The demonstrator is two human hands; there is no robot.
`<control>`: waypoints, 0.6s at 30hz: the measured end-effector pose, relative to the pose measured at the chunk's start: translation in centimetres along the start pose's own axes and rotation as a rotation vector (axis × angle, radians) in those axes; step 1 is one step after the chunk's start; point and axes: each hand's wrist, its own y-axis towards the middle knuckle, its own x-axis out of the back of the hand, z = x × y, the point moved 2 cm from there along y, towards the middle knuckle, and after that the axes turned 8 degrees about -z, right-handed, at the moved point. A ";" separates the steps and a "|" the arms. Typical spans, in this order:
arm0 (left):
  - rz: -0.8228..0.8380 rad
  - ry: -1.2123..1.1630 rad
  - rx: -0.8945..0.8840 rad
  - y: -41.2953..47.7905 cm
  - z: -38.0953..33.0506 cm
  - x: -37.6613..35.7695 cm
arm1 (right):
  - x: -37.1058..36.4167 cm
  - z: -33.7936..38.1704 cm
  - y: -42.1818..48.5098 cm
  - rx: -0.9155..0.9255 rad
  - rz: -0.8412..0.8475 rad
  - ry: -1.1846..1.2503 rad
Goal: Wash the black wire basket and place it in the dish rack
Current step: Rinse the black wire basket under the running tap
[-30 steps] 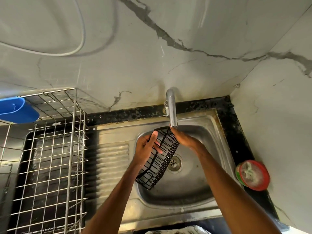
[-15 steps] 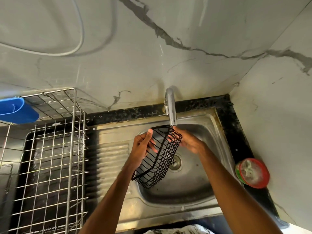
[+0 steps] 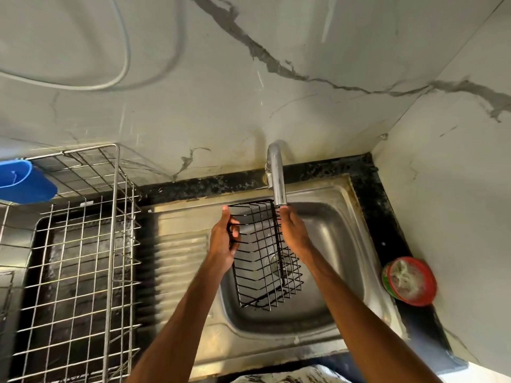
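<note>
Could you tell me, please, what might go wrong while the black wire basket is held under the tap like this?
The black wire basket hangs tilted over the steel sink basin, the left hand hooked through one side and the right hand flat against the other; wet wire could slip and drop. Its top edge sits very close to the chrome tap spout, so lifting might knock it. The wire dish rack lies well left; the carry may drip.

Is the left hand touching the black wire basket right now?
Touching. The head view shows the left hand with fingers curled around the wires on the left side of the black wire basket.
</note>
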 end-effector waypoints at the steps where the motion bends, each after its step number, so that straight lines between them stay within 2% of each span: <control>1: 0.021 -0.017 -0.005 0.1 -0.2 0.0 | 0.3 0.1 0.3 0.024 0.001 -0.032; 3: 0.068 -0.044 -0.015 0.4 -0.4 0.3 | 1.0 0.0 1.3 0.008 0.071 0.010; 6: 0.120 0.012 -0.055 0.6 -0.6 0.7 | 1.4 -0.3 2.4 -0.149 0.180 0.132; 10: 0.136 0.108 -0.119 -0.1 -0.5 -0.1 | 0.3 -0.7 3.2 -0.172 0.061 0.112; 14: 0.131 0.205 -0.171 -0.5 0.3 0.0 | 0.5 -1.1 3.0 -0.123 0.022 0.067; 18: 0.117 0.269 -0.203 -0.5 -0.3 0.4 | 1.3 -1.4 1.9 0.060 0.073 0.047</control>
